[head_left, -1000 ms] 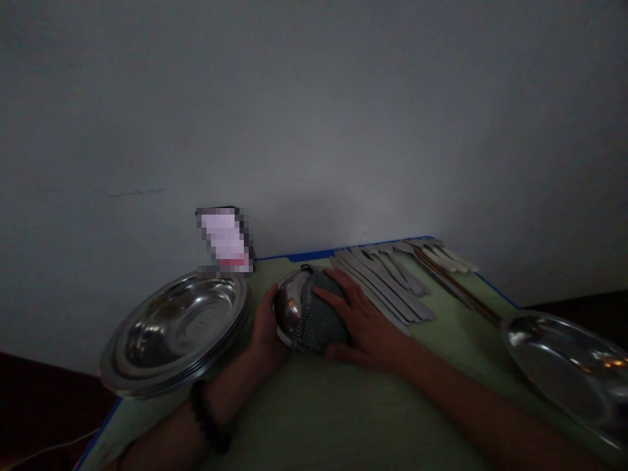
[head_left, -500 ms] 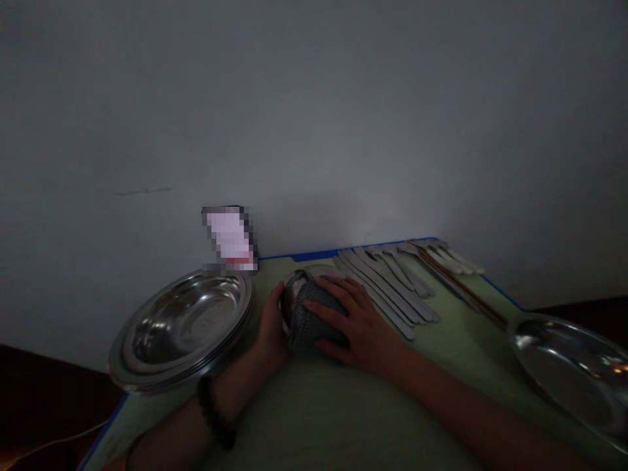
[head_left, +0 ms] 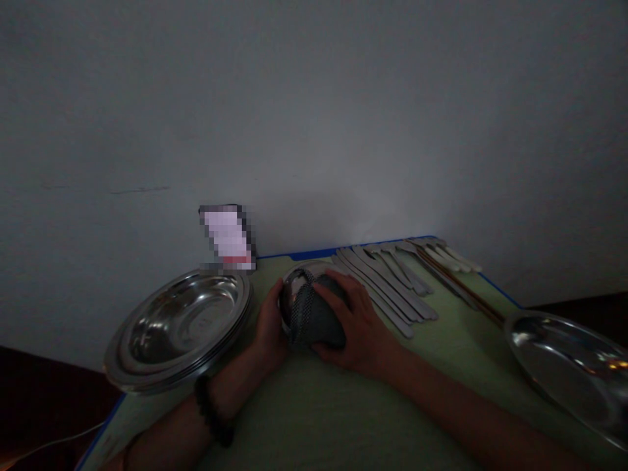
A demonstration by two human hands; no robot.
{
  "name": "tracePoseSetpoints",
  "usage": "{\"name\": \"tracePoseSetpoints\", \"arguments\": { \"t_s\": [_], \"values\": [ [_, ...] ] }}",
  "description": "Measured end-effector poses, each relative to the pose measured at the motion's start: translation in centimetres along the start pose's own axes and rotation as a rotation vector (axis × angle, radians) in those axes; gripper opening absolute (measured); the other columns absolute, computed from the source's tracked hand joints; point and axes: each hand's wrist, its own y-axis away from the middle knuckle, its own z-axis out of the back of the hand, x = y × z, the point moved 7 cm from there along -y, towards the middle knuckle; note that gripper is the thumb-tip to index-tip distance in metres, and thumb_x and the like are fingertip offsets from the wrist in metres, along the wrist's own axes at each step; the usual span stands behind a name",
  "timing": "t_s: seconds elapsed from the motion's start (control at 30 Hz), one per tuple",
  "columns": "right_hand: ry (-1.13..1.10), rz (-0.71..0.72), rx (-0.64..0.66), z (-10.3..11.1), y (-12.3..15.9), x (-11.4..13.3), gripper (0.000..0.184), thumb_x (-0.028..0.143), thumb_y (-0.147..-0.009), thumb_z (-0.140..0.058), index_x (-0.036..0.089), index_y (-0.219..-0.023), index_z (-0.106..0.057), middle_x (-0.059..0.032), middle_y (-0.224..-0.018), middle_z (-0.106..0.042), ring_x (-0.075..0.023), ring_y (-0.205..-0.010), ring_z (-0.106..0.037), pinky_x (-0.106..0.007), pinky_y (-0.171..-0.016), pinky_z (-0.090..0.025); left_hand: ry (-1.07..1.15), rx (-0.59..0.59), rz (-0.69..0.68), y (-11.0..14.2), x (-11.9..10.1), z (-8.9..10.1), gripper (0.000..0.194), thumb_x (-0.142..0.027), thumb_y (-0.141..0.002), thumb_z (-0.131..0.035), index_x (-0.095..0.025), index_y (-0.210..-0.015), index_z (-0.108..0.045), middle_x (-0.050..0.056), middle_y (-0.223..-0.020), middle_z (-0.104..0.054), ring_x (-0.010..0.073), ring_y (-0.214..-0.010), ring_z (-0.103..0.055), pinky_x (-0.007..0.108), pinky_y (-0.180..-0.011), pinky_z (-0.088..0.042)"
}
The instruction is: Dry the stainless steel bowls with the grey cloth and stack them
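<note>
Right hand (head_left: 360, 327) drawn back slightly across gray cloth (head_left: 320, 319), baring more fabric.

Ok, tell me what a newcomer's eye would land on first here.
Probably the bright, pixelated screen at the back of the table, left of centre. Next, in the middle, the shiny metal bowl between the left grip and the right grip, which holds grey cloth. At left, stacked metal dishes gleam.

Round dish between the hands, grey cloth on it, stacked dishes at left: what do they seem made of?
Round dish: probably polished stainless steel; mirror-like highlights.
Grey cloth: matt fabric, fibre unclear; it bends over the dish without shine.
Stacked dishes: shiny metal, likely stainless steel; bright reflections, thin rims.
</note>
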Motion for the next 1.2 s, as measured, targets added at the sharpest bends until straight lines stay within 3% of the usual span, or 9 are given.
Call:
{"name": "tracePoseSetpoints", "arguments": {
  "t_s": [0.1,0.27,0.4,0.5,0.7,0.93,1.2],
  "values": [
    [-0.045,-0.103,0.02,-0.1,0.1,-0.4,0.082,0.043,-0.079,-0.062,0.021,-0.145,-0.019,-0.0173,-0.149,-0.022,-0.0334,-0.138,-0.023,-0.058,-0.11,-0.029,0.002,0.012,-0.009,0.1,0.0,-0.2,0.032,-0.026,-0.092,-0.043,-0.011,-0.086,-0.071,0.008,-0.075,-0.075,0.0212,-0.081,-0.071,0.032,-0.083,-0.054],
    [-0.189,-0.191,0.009,0.1,0.0,-1.1,0.059,0.041,-0.092,-0.045,0.022,-0.143,-0.023,-0.0148,-0.149,-0.026,-0.0278,-0.139,-0.026,-0.053,-0.113,-0.028,0.02,0.044,0.04,0.1,0.4,-0.5,0.036,-0.031,-0.091,-0.042,-0.009,-0.093,-0.07,0.012,-0.081,-0.076,0.0258,-0.088,-0.07,0.038,-0.087,-0.054],
    [-0.388,-0.412,-0.097,0.3,0.4,-3.5,0.046,0.04,-0.095,-0.035,0.018,-0.136,-0.036,-0.0145,-0.137,-0.047,-0.024,-0.13,-0.043,-0.045,-0.11,-0.035,-0.01,-0.016,0.059,0.5,0.4,-0.2,0.033,-0.032,-0.09,-0.046,-0.01,-0.093,-0.07,0.01,-0.076,-0.076,0.0262,-0.086,-0.071,0.039,-0.085,-0.055],
    [-0.513,-0.524,-0.1,-0.1,0.6,-4.6,0.042,0.044,-0.095,-0.034,0.018,-0.126,-0.048,-0.0117,-0.122,-0.059,-0.0231,-0.119,-0.053,-0.042,-0.106,-0.039,-0.025,-0.033,0.076,0.8,0.4,-0.1,0.032,-0.032,-0.09,-0.047,-0.011,-0.094,-0.071,0.01,-0.074,-0.076,0.0263,-0.085,-0.072,0.038,-0.083,-0.056],
    [-0.547,-0.56,-0.172,0.5,1.0,-4.8,0.043,0.046,-0.095,-0.035,0.019,-0.121,-0.054,-0.0107,-0.121,-0.061,-0.025,-0.121,-0.051,-0.044,-0.107,-0.036,-0.014,0.027,0.076,0.7,0.1,0.0,0.033,-0.032,-0.091,-0.045,-0.012,-0.09,-0.072,0.009,-0.071,-0.076,0.0259,-0.081,-0.073,0.037,-0.078,-0.057],
    [-0.605,-0.574,-0.19,0.7,0.9,-4.9,0.044,0.047,-0.095,-0.036,0.02,-0.121,-0.058,-0.0094,-0.12,-0.063,-0.0238,-0.117,-0.055,-0.042,-0.104,-0.04,-0.018,0.016,0.091,1.0,-0.1,0.2,0.03,-0.033,-0.09,-0.049,-0.013,-0.086,-0.071,0.007,-0.062,-0.073,0.0276,-0.08,-0.073,0.039,-0.077,-0.057],
    [-0.617,-0.619,-0.191,0.8,0.8,-5.3,0.047,0.051,-0.093,-0.036,0.019,-0.117,-0.06,-0.0097,-0.122,-0.064,-0.0243,-0.12,-0.054,-0.04,-0.106,-0.038,-0.037,0.036,0.122,0.9,0.2,0.1,0.032,-0.035,-0.09,-0.048,-0.013,-0.091,-0.071,0.008,-0.069,-0.075,0.0277,-0.083,-0.073,0.039,-0.077,-0.057]
  ]
}}
